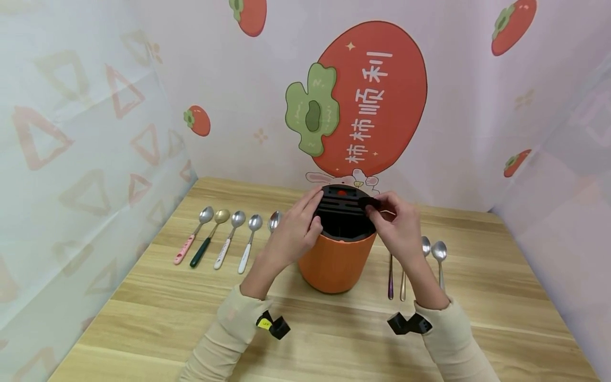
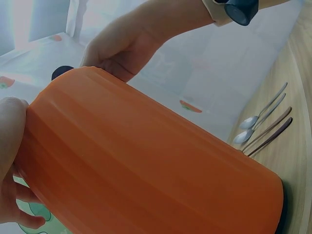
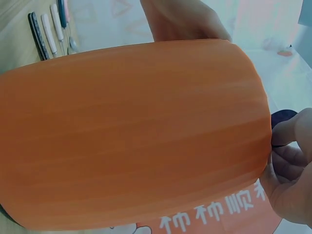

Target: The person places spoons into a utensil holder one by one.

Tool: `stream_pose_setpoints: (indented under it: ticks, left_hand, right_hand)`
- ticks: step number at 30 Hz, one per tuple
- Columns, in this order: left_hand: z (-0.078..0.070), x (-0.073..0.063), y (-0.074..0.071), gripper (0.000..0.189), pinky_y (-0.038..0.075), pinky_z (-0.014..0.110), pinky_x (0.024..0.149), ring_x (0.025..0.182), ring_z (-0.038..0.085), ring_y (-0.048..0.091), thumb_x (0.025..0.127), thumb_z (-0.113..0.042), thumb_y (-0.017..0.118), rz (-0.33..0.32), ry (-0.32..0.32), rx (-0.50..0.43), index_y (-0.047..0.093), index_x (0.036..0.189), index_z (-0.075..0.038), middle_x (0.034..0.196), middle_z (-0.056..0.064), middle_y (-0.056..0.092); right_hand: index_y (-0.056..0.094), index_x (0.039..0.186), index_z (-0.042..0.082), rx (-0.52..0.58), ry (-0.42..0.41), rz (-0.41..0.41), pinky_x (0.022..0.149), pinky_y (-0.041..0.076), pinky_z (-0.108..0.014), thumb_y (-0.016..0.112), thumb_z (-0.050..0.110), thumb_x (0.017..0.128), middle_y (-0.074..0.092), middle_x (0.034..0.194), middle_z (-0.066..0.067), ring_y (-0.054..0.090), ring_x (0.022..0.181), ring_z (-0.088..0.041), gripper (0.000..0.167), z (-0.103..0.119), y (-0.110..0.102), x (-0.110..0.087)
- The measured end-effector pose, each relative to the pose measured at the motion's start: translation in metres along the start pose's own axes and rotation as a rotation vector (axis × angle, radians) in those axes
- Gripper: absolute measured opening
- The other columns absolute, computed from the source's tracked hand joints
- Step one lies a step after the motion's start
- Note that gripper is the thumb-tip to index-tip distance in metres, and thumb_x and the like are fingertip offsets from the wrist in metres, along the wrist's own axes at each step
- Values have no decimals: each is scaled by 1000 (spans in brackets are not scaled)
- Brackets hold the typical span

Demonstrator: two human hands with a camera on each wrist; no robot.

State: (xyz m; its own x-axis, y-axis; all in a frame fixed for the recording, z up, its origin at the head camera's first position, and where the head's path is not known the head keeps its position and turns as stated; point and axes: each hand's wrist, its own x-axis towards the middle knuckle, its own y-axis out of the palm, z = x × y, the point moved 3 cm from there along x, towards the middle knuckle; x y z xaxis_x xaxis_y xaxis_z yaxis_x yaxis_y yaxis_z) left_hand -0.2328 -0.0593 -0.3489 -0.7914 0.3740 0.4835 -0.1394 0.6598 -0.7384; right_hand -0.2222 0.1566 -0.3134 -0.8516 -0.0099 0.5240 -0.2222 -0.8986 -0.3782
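Observation:
An orange tub (image 1: pixel 336 265) with a black inside stands on the table between both hands. At the back of its mouth is a black slotted panel (image 1: pixel 341 204) with a small red part on it. My left hand (image 1: pixel 297 231) holds the tub's left rim, its thumb over the edge and its fingers along the side. With thumb and fingers my right hand (image 1: pixel 398 225) pinches a small dark rounded piece (image 1: pixel 369 202) at the right rear of the rim. The same dark piece (image 3: pixel 282 116) shows beside the rim in the right wrist view; its full shape is hidden.
Several spoons (image 1: pixel 232 239) with pink, green and white handles lie in a row left of the tub. More metal spoons (image 1: pixel 439 252) lie to the right, partly behind the right forearm. A printed cloth (image 1: pixel 453 132) rises behind the wooden table (image 1: pixel 157 318).

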Motion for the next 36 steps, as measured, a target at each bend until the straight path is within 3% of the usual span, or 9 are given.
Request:
stream_pose_setpoints:
  ticks: [6,11,20,24,31,36]
  left_hand:
    - [-1,1,0,61,33,42,120,147,24,38,96,-26,33,3,-2,-3,40,151,-1,162,7,33]
    - [0,0,0,61,33,43,120,147,25,38,95,-26,33,7,-5,-2,40,151,-1,162,8,34]
    - [-1,-1,0,61,34,42,120,147,25,39,95,-24,34,3,-8,-11,40,151,0,162,8,34]
    - [-1,-1,-1,61,35,42,119,146,25,39,95,-24,34,-3,-7,-14,40,151,0,162,8,34]
    - [0,-1,0,61,36,43,118,145,27,41,95,-24,34,-16,3,-17,41,150,0,160,10,36]
    - [-1,0,0,61,37,44,117,144,27,43,94,-24,34,-18,11,-13,42,150,0,160,11,37]
  right_hand:
    - [67,95,-4,-41,-28,-2,72,53,-7,69,-4,86,69,93,-17,62,83,0,9,1,-2,-1]
    - [66,102,-2,-70,-40,26,70,51,-7,68,-4,86,69,96,-15,59,86,3,16,0,-9,-5]
    - [63,117,0,-103,-144,137,72,52,-8,72,-4,84,66,107,-15,58,96,-8,34,-4,-29,-14]
    - [64,119,2,-129,-172,157,72,52,-9,71,-7,83,66,109,-11,57,98,-3,38,-8,-37,-20]
    - [66,112,1,-202,-72,133,73,50,-7,68,-2,88,69,106,-13,58,93,0,24,-28,-44,-23]
    - [69,107,0,-297,40,175,72,51,-11,67,3,89,71,102,-16,60,87,-3,18,-50,-45,-24]
